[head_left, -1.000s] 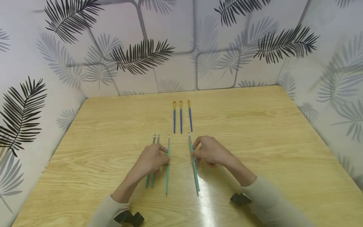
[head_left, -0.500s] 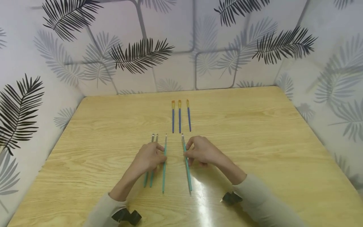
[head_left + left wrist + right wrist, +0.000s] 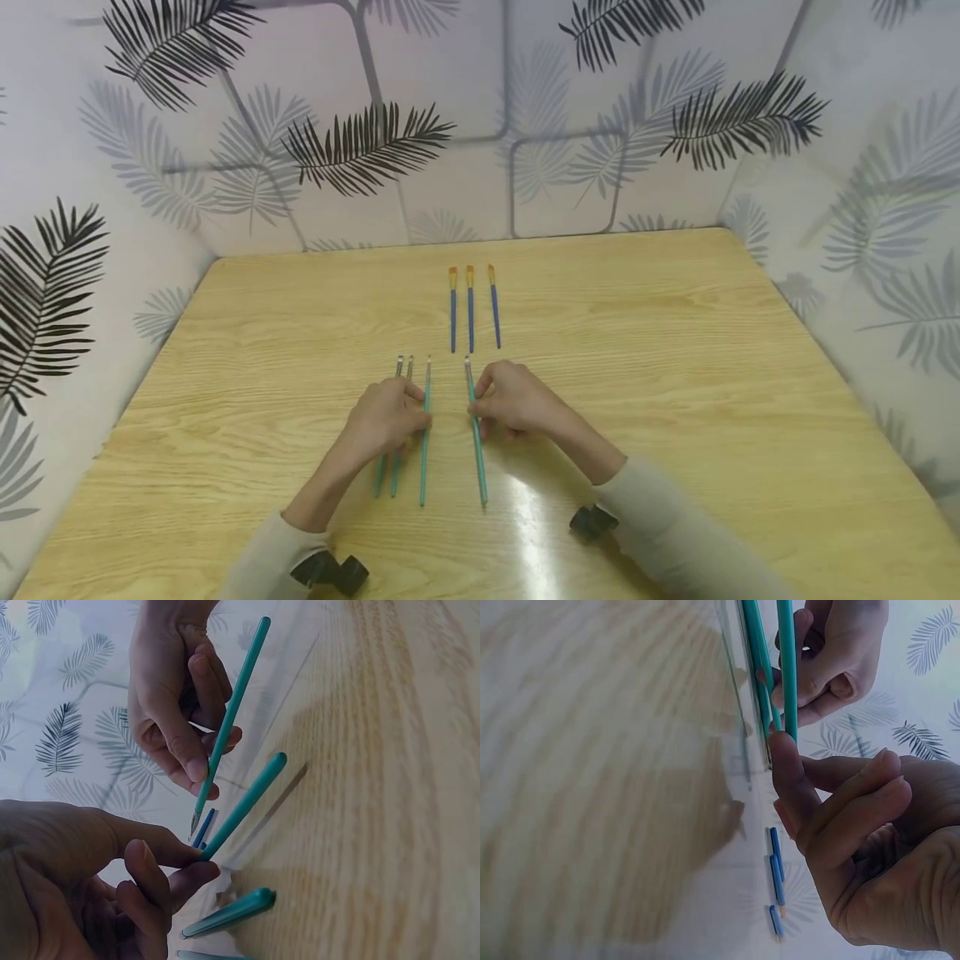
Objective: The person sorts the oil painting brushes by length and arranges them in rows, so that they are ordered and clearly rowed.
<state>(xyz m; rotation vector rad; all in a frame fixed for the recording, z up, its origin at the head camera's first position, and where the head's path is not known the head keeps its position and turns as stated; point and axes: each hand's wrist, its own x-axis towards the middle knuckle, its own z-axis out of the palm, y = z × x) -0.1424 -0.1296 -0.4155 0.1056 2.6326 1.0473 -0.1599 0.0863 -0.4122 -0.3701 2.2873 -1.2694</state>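
Observation:
In the head view my left hand (image 3: 386, 417) pinches a thin teal paintbrush (image 3: 424, 467) between thumb and finger. My right hand (image 3: 517, 402) pinches a second teal paintbrush (image 3: 479, 458), a short gap to the right and slightly tilted. Under and beside the left hand, two more teal paintbrushes (image 3: 395, 477) lie side by side on the table, their middles hidden by that hand. The left wrist view shows the left hand's paintbrush (image 3: 247, 802) held just off the wood, with a shadow beside it. Bristle ends of all these brushes point away from me.
Three blue-handled paintbrushes (image 3: 471, 321) with golden ferrules lie in a row farther back on the wooden table (image 3: 675, 333). A leaf-patterned wall (image 3: 480, 125) rises behind the table's far edge. Black wrist devices (image 3: 592, 522) sit on both sleeves.
My right hand has moved left with its paintbrush, narrowing the gap between the two held brushes. The left hand's brush has shifted slightly left, toward the two lying ones.

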